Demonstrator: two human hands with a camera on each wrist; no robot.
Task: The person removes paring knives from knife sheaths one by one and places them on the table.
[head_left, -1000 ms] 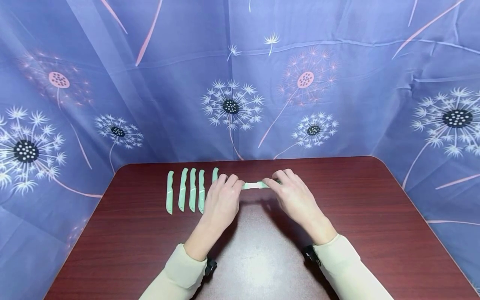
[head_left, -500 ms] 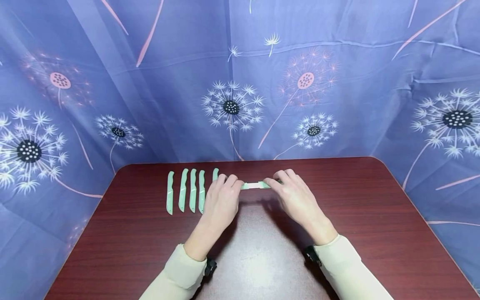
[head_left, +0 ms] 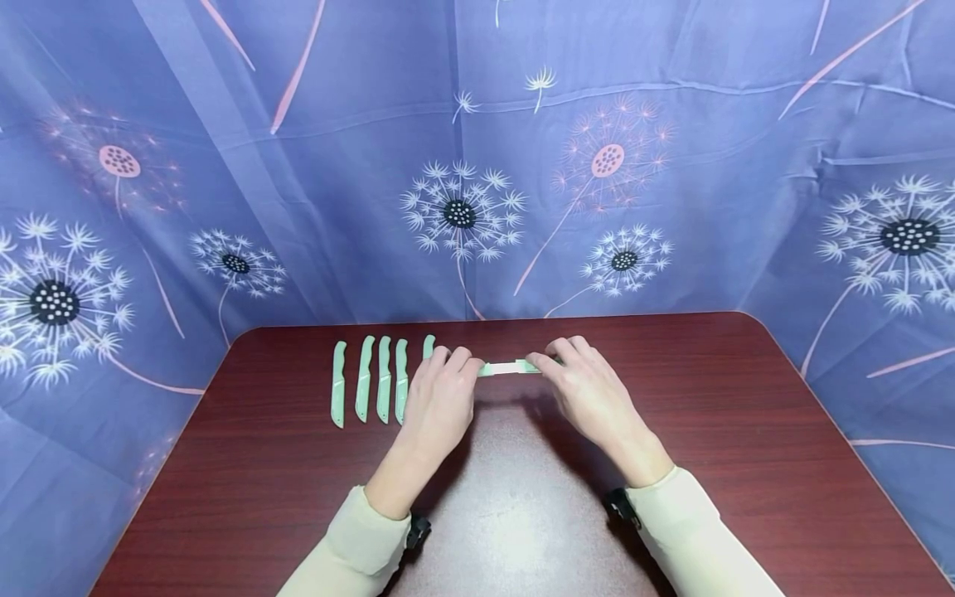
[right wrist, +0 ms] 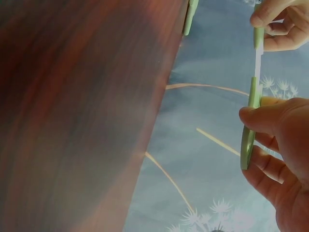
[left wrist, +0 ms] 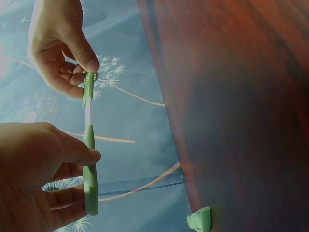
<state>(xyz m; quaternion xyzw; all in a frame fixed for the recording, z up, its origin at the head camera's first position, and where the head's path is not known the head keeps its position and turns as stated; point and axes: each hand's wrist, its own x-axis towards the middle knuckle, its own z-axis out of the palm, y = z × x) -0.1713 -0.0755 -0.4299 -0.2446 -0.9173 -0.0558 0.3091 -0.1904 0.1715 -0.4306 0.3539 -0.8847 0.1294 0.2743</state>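
A small knife with a pale green handle (left wrist: pixel 90 186) is held level above the far part of the table. My left hand (head_left: pixel 440 398) grips the handle, thumb along it in the left wrist view. With thumb and curled fingers, my right hand (head_left: pixel 593 398) pinches the green sheath (right wrist: pixel 248 137) at the other end. Between the hands a short stretch of white blade (head_left: pixel 503 368) is bare; its tip end is hidden in the sheath. Several green sheathed knives (head_left: pixel 363 380) lie side by side left of my left hand, which partly covers the nearest ones.
The dark red wooden table (head_left: pixel 746 464) has rounded far corners. Close behind its far edge hangs a blue cloth (head_left: pixel 336 207) printed with dandelions. A bright glare lies on the tabletop between my forearms.
My right hand has shifted very slightly right and my left hand slightly left, so the hands stand a little farther apart. Both grips are unchanged, and the knives on the table have not moved.
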